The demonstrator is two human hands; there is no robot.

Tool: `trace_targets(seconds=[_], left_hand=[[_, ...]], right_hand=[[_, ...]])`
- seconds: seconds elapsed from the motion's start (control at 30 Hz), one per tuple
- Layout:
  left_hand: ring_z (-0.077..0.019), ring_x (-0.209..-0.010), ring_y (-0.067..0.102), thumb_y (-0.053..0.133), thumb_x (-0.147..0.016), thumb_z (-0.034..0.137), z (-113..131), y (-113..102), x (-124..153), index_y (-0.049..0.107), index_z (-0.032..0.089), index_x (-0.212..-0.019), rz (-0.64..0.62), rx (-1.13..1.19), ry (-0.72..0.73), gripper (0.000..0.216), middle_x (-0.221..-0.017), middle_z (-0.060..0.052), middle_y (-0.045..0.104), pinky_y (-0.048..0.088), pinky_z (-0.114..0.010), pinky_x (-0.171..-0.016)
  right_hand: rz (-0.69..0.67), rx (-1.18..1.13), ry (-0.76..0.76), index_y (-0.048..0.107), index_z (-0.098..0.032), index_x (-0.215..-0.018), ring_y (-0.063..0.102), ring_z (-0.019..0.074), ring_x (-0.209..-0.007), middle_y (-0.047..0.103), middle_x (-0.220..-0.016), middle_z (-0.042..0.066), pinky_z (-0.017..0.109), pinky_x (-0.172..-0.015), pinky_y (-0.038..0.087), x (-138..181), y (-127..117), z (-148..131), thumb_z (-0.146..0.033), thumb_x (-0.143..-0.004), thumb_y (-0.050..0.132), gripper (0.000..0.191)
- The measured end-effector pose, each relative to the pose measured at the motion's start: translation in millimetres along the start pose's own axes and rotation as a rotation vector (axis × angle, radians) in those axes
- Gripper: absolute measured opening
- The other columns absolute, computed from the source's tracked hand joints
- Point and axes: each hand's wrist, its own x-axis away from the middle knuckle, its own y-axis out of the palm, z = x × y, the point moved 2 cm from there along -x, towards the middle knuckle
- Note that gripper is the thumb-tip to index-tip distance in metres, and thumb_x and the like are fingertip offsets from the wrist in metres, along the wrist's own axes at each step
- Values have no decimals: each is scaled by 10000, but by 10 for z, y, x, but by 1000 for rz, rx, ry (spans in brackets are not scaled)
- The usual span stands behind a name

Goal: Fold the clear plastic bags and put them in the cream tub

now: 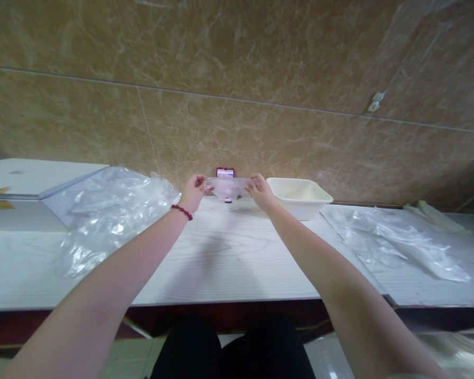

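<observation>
A small clear plastic bag (229, 186) is stretched level between my two hands above the back of the white table. My left hand (193, 192), with a red bead bracelet (182, 211) at its wrist, pinches the bag's left end. The right end is pinched by my right hand (262, 191). Behind the bag a phone (225, 172) in a red case leans at the wall, its lower part partly covered by the bag. A cream plastic bin (300, 190) stands just right of my right hand.
Left of my left arm lies a pile of clear plastic bags (118, 216), against a white box (43, 176). More clear plastic (398, 237) lies on the table's right part. A brown marbled wall (237, 126) rises behind the white table (237, 263).
</observation>
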Motion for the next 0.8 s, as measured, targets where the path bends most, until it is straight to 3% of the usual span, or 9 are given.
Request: trace_targets(seconds=[0.2, 0.43, 0.6, 0.73, 0.8], left_hand=[[-132, -801, 531, 497, -675, 246, -202, -154, 114, 435, 170, -847, -85, -321, 159, 198, -844, -24, 539, 438, -288, -701], [-169, -812, 506, 482, -647, 197, -451, -265, 347, 483, 148, -850, -128, -880, 305, 209, -851, -53, 544, 405, -325, -747], [-181, -812, 504, 456, -673, 158, -526, -354, 456, 559, 168, -752, -399, -1011, 408, 130, -804, -55, 577, 376, -345, -797], [-177, -858, 492, 399, -732, 153, -563, -457, 625, 578, 180, -811, -659, -1137, 485, 197, -842, -55, 582, 374, -337, -813], [-173, -872, 492, 383, -743, 155, -601, -511, 714, 576, 184, -851, -701, -1185, 464, 223, -877, -55, 578, 385, -328, -804]], right_hand=[[47, 71, -207, 439, -192, -816, 444, 88, -710, 472, -756, -15, 210, -676, 367, 238, 34, 175, -374, -774, 377, 196], [-64, 73, -215, 447, -182, -809, 480, 106, -754, 521, -797, 12, 231, -683, 374, 490, 209, 329, -357, -792, 364, 195], [-198, 56, -249, 480, -176, -829, 513, 126, -805, 568, -845, 42, 266, -727, 385, 728, 259, 487, -289, -780, 407, 143], [-321, 92, -233, 518, -177, -840, 529, 125, -815, 582, -861, 44, 269, -745, 392, 979, 257, 612, -248, -767, 439, 129], [-396, 141, -244, 538, -180, -836, 530, 129, -815, 586, -855, 40, 270, -744, 395, 1090, 263, 642, -205, -744, 468, 118]])
